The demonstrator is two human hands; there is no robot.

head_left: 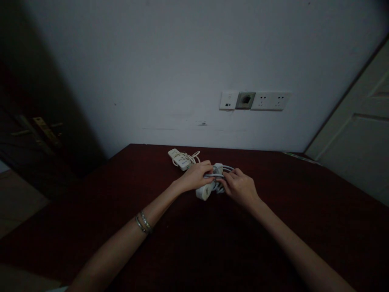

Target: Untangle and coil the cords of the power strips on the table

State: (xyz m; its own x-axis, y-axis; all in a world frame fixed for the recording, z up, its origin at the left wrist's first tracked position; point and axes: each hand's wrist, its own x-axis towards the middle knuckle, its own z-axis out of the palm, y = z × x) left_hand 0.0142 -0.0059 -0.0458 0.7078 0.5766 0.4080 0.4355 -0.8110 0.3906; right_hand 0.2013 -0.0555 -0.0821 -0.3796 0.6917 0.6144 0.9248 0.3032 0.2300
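Observation:
My left hand and my right hand are both closed on a bundled white cable over the middle of the table. Below my left hand hangs or rests a white power strip, its near end showing; my fingers hide much of it. A pale block, perhaps a plug, shows between the hands. Cable loops pass under the fingers of my right hand. Just behind my left hand, a second white power strip lies on the table with its thin cord looped around it.
The dark red table meets a pale wall. Wall sockets and a switch plate are set above it. At the left is a dark door with a brass handle; at the right, a white panelled door.

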